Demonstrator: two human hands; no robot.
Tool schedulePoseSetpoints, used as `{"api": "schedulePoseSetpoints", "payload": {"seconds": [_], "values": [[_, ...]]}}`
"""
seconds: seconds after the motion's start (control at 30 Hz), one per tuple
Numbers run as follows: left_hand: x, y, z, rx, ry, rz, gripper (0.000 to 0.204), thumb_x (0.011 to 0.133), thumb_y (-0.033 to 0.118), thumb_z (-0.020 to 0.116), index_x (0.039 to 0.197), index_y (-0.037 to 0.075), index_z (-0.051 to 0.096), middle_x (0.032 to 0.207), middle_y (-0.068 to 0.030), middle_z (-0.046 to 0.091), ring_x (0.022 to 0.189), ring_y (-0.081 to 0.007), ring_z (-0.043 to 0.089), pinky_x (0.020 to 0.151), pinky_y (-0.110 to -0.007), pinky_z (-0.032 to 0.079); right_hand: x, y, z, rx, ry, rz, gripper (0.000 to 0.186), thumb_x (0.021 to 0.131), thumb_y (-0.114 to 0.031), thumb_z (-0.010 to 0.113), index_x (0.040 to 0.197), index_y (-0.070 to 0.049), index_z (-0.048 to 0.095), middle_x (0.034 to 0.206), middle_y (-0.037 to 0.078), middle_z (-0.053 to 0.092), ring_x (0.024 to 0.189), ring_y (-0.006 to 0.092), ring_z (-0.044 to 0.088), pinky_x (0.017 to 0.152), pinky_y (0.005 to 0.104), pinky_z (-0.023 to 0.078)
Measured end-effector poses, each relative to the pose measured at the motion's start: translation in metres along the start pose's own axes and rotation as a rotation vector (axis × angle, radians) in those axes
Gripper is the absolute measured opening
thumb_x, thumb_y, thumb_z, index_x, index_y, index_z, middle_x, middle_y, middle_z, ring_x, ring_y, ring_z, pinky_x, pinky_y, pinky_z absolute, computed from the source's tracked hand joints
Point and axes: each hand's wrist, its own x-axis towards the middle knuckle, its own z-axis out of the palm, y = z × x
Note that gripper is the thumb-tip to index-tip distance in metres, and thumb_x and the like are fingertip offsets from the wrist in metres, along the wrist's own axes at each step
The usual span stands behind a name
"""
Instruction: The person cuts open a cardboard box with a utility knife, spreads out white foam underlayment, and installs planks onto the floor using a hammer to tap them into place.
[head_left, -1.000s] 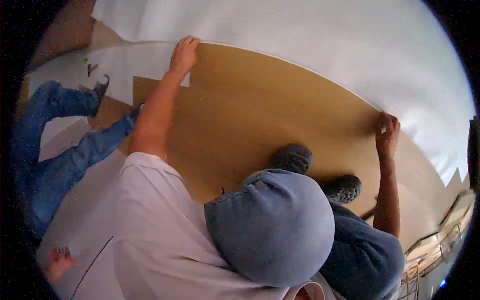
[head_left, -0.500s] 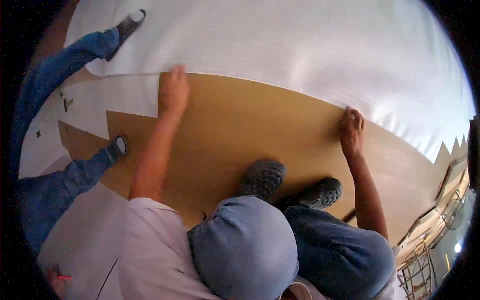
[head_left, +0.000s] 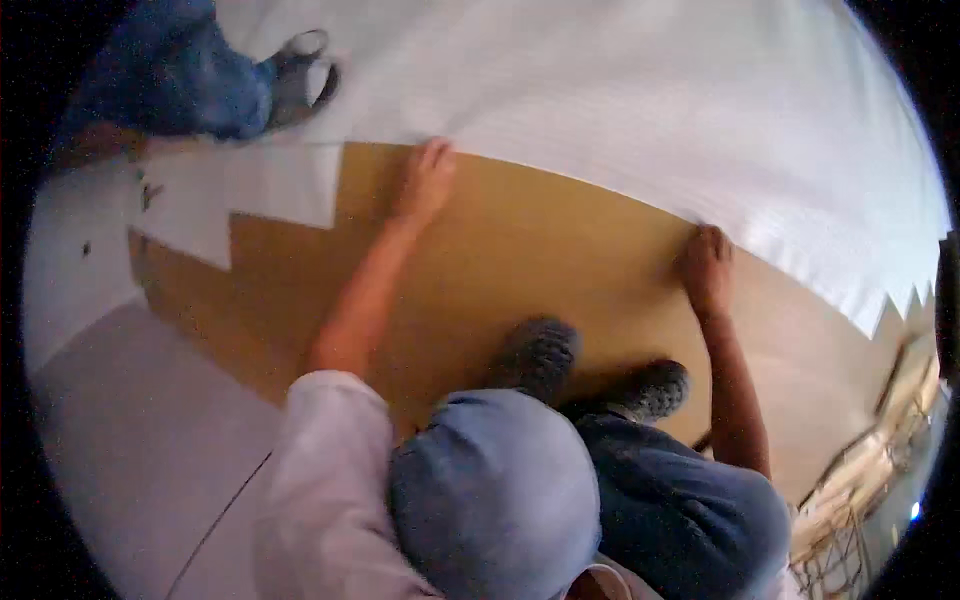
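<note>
I squat on tan floor planks (head_left: 560, 250) whose long far edge borders a shiny white underlay sheet (head_left: 620, 90). At the left part of that edge my left hand (head_left: 430, 185) rests with its fingers stretched over the border; it looks slightly blurred. Farther right along the same edge, my right hand (head_left: 710, 265) has its fingers bent down on the plank's rim. The fingertips' undersides are hidden. Bare plank surface lies between the two hands.
Another person's jeans-clad leg and dark shoe (head_left: 300, 85) are on the sheet at upper left. My dark textured shoes (head_left: 545, 350) stand on the planks. The planks end in stepped edges at left, beside a grey surface (head_left: 150, 400). Wooden pieces (head_left: 850, 470) lie at far right.
My left hand has moved right along the plank edge, while the right hand has stayed about where it was. The other person's lower leg has left view; their upper leg and shoe look nearer.
</note>
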Motion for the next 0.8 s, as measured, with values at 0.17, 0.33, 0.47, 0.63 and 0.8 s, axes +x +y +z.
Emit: {"api": "schedulePoseSetpoints", "payload": {"seconds": [0.17, 0.33, 0.47, 0.63, 0.8], "values": [[0.013, 0.034, -0.018, 0.075, -0.036, 0.081, 0.031, 0.091, 0.005, 0.054, 0.122, 0.003, 0.060, 0.129, -0.0112, 0.055, 0.118, -0.0334, 0.054, 0.095, -0.044, 0.050, -0.005, 0.009, 0.001, -0.008, 0.023, -0.023, 0.051, 0.087, -0.008, 0.061, 0.137, -0.002, 0.049, 0.132, 0.021, 0.050, 0.122, 0.0407, 0.047, 0.102, 0.0477, 0.042], [0.052, 0.105, 0.010, -0.182, -0.061, 0.425, 0.035, 0.088, 0.004, 0.058, 0.122, 0.005, 0.062, 0.123, -0.0112, 0.060, 0.117, -0.0320, 0.055, 0.099, -0.042, 0.048, -0.006, 0.025, -0.004, -0.011, 0.057, 0.005, 0.057, 0.083, -0.011, 0.066, 0.136, -0.002, 0.048, 0.130, 0.019, 0.052, 0.124, 0.0399, 0.044, 0.102, 0.0488, 0.042], [0.004, 0.061, 0.069, -0.240, -0.009, 0.291, 0.040, 0.089, 0.007, 0.060, 0.129, 0.003, 0.058, 0.126, -0.0152, 0.060, 0.120, -0.0355, 0.053, 0.103, -0.049, 0.041, -0.003, 0.026, 0.025, -0.062, -0.127, -0.018, 0.051, 0.081, -0.017, 0.062, 0.129, -0.004, 0.053, 0.134, 0.016, 0.050, 0.127, 0.0363, 0.042, 0.109, 0.0488, 0.034], [0.006, 0.079, 0.038, -0.209, -0.236, 0.179, 0.039, 0.096, 0.004, 0.048, 0.134, 0.003, 0.054, 0.133, -0.0145, 0.054, 0.126, -0.0361, 0.049, 0.108, -0.048, 0.037, -0.045, 0.044, -0.013, -0.059, -0.034, 0.004, 0.059, 0.089, -0.019, 0.057, 0.143, -0.001, 0.043, 0.151, 0.017, 0.038, 0.143, 0.0350, 0.031, 0.117, 0.0423, 0.031], [0.024, 0.113, 0.007, -0.125, -0.177, 0.355, 0.039, 0.096, 0.005, 0.046, 0.135, 0.003, 0.053, 0.134, -0.0163, 0.053, 0.125, -0.0359, 0.049, 0.105, -0.049, 0.039, -0.125, 0.084, -0.037, -0.048, 0.023, 0.432, 0.057, 0.097, -0.027, 0.053, 0.148, -0.007, 0.039, 0.157, 0.013, 0.033, 0.145, 0.0305, 0.030, 0.116, 0.0414, 0.033]]}}
